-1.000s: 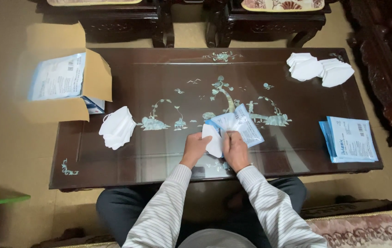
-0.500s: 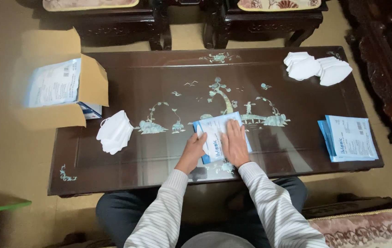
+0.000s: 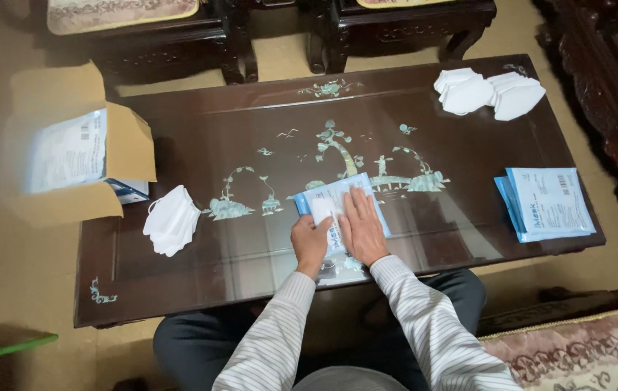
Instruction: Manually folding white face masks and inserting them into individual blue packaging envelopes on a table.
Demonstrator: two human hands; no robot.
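- Because it is being pressed flat, the blue-and-white mask pouch [image 3: 331, 206] lies at the near middle of the bench [image 3: 251, 261], just before the seated person.
- The right hand [image 3: 362, 226] is spread flat, palm down, on the pouch, seemingly to smooth it.
- The left hand [image 3: 310, 245] is curled at the pouch's left edge, apparently steadying it; a full grip cannot be told.
- A stack of white masks [image 3: 171, 219] is kept left of the pouch, within reach.
- An open cardboard box [image 3: 70, 156] sits beyond the bench's left end.
- Flat blue pouches [image 3: 546, 204] are piled right of the pouch; more white masks [image 3: 490, 92] lie far right.
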